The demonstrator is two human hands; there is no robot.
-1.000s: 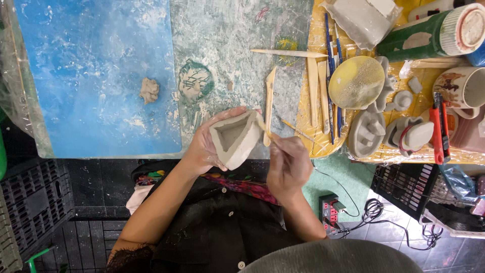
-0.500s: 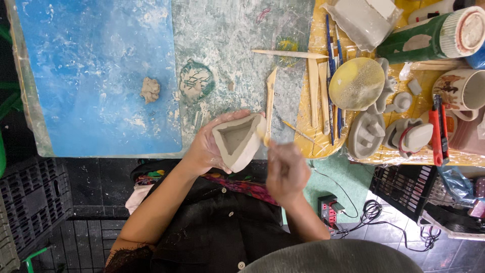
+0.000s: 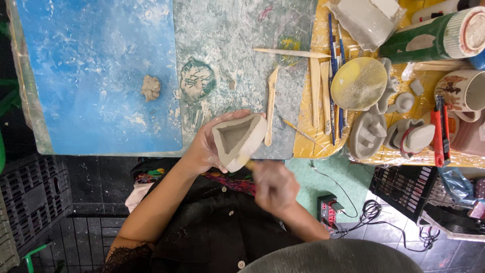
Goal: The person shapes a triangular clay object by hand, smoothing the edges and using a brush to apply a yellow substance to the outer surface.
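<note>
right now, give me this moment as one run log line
left hand: holds grey triangular clay dish | right hand: blurred, grips thin wooden tool against dish edge | wooden modelling stick: lies on table

Blue mat (image 3: 96, 65) mostly open, clay lump (image 3: 150, 87) aside, tools (image 3: 323, 86) seemingly crowding right

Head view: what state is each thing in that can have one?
Grey triangular clay dish: held off the table, hollow facing the camera.
Left hand: gripping the dish.
Right hand: closed on a thin tool, blurred.
Small clay lump: loose on the blue mat.
Cream mug: upright.
</note>
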